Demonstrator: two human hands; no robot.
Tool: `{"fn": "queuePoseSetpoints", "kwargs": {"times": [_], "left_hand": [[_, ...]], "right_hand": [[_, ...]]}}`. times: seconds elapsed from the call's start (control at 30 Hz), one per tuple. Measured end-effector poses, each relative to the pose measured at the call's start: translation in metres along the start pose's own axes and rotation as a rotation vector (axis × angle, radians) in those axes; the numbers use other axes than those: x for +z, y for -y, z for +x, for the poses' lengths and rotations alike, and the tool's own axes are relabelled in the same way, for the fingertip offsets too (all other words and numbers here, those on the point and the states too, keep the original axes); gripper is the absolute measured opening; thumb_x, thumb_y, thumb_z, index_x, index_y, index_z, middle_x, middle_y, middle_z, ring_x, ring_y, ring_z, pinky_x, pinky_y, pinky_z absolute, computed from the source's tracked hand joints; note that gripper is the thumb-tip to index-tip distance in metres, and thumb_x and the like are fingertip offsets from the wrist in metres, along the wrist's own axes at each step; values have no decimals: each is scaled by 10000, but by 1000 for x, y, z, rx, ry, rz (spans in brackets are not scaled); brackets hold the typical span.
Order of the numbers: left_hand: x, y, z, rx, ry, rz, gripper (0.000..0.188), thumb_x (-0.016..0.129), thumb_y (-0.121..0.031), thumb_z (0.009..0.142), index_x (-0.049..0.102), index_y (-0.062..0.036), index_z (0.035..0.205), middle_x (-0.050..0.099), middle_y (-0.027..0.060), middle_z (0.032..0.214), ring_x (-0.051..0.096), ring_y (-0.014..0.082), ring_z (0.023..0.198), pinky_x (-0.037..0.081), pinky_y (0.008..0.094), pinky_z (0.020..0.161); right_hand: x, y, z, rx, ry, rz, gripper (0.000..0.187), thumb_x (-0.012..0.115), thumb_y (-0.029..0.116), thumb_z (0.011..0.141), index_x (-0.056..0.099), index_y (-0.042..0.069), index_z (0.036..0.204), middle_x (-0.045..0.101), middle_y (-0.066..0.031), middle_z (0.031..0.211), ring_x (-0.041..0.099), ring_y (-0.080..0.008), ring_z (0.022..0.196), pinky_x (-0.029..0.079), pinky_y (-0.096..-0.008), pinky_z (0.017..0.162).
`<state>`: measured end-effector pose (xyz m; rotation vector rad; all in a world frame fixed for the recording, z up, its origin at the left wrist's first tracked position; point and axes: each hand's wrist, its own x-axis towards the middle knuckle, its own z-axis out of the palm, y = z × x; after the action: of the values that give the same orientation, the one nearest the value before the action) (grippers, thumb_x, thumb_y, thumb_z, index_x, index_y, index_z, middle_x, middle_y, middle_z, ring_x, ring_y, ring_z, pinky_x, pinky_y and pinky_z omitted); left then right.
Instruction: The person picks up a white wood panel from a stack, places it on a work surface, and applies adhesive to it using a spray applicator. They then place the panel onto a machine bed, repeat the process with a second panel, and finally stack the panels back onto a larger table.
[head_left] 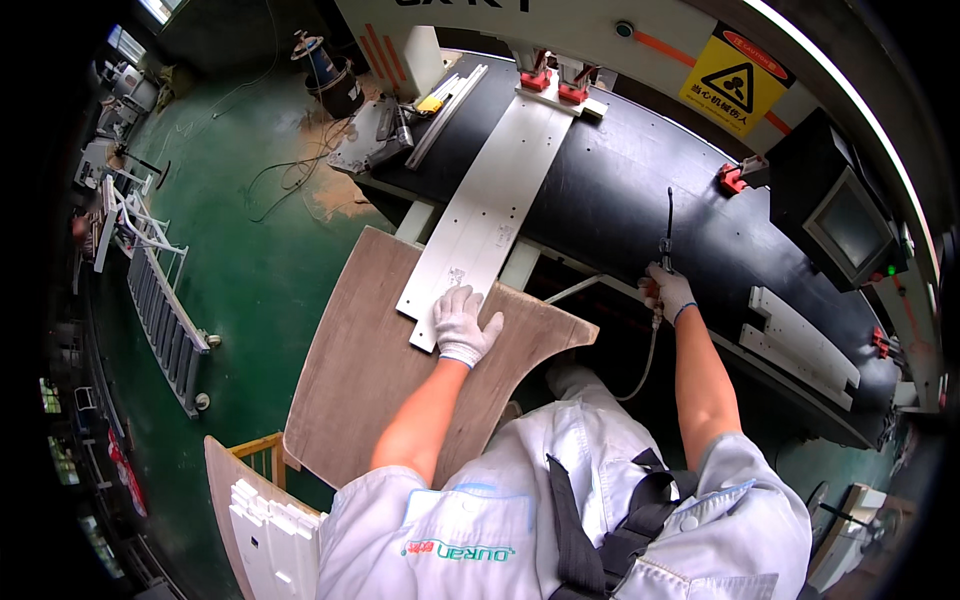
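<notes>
My left hand [463, 325], in a white glove, lies with fingers spread on the near end of a long white panel [488, 200]. Small drilled holes dot the panel, whose far end reaches red-footed clamps [536, 79] on the machine. Beneath its near end is a curved brown wood-grain board [365, 330]. In my gloved right hand [668, 292] is an air blow gun [668, 235], its thin dark nozzle pointing away from me over the black machine table [615, 190]. A pale hose [651, 362] hangs below that hand.
White notched pieces [800, 345] lie on the table at right, below a monitor [848, 228]. Tools [395, 125] and metal strips [447, 115] sit at its left end. More white pieces [270, 540] are stacked at lower left. A ladder-like metal frame [165, 310] stands on the green floor.
</notes>
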<state>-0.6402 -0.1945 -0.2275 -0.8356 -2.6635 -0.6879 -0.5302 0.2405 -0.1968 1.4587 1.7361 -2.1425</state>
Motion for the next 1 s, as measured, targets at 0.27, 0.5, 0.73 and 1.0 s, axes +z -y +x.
{"fn": "queuePoseSetpoints", "kwargs": {"times": [0.27,0.5,0.73,1.0], "left_hand": [[5,3,-4,-9,-38,-44,494,761,-398,786,692,-33,1110,606,184,1282,511,405,1287,397,562,1110],[0,8,-8,-14,-19,-84,461,747,-367,801,695,-35,1117,612,178,1277,534,395,1264,412,562,1086],[1,15,3,100,119,-108,492,758,-372,776,680,-30,1121,598,164,1299,502,374,1307,403,545,1103],[-2,13,2,121,47,-160,552,745,-369,771,667,-10,1185,572,197,1355,479,404,1337,353,601,1165]], "right_hand": [[14,-12,8,100,-74,7,714,741,663,903,648,26,1212,751,-105,939,701,-215,660,421,-283,452],[18,-4,15,169,-112,4,684,740,723,863,660,70,1051,726,-63,804,658,-182,561,373,-280,405],[14,-6,21,147,-110,8,703,736,735,857,646,60,1030,702,-67,767,621,-187,505,403,-310,400],[18,-5,20,166,-162,-3,751,749,745,836,630,47,1085,701,-85,798,601,-189,496,393,-310,398]]}}
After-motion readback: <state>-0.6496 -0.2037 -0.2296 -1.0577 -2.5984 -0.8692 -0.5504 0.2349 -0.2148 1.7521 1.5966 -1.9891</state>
